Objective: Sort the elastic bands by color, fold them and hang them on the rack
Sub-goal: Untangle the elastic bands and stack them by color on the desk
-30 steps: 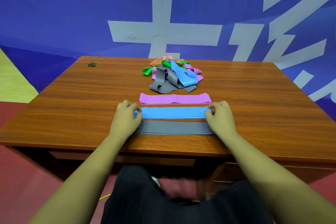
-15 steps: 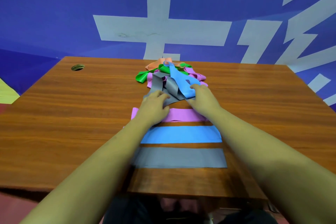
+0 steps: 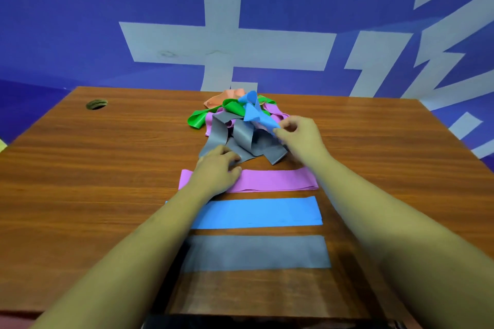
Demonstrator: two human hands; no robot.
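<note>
View from the head, looking down at a brown wooden table (image 3: 80,181); both bare forearms reach forward across it; near the far edge lies a tangled pile of elastic bands (image 3: 240,139), with a green band (image 3: 197,119) on its left, an orange band (image 3: 224,99) at the back and a loose purple band (image 3: 275,109) on its right; the right hand (image 3: 299,136) pinches one end of a loose blue band (image 3: 256,115) between thumb and fingertips, the band twisting up over the top of the pile; the left hand (image 3: 216,171) lies palm down with bent fingers on the near edge of a loose grey band (image 3: 222,133), and whether it grips or only touches cannot be told; nearer the person three bands lie flat in parallel rows, apart from one another: a flat purple band (image 3: 275,180) just beside the pile and partly under the left hand, a flat blue band (image 3: 262,212) in the middle, a flat grey band (image 3: 256,252) closest; a round hole (image 3: 96,104) sits in the table's far left corner; behind stands a blue banner (image 3: 80,21) with large white strokes (image 3: 222,43) of writing, cut off by the frame and not readable.
</note>
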